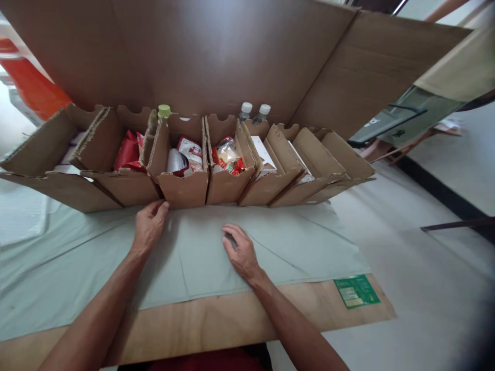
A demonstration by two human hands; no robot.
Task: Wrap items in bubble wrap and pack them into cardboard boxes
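A row of open cardboard bins (pixel 181 188) stands on a pale green cloth (pixel 201 257) over a wooden table. My left hand (pixel 149 226) reaches to the foot of a middle bin, fingertips touching its front wall, fingers loosely curled and holding nothing. My right hand (pixel 240 252) lies flat on the cloth, fingers stretched out over a small dark thing (pixel 231 239) I cannot make out. The bins hold red snack packets (pixel 129 152), a silver pouch (pixel 177 161), a mixed snack bag (pixel 227 154) and white cards (pixel 263 152).
A large cardboard sheet (pixel 201 51) leans behind the bins. A green-capped bottle (pixel 164 111) and two white-capped bottles (pixel 255 111) stand at the back. A green label (pixel 356 291) is on the table's right corner. Grey floor lies to the right.
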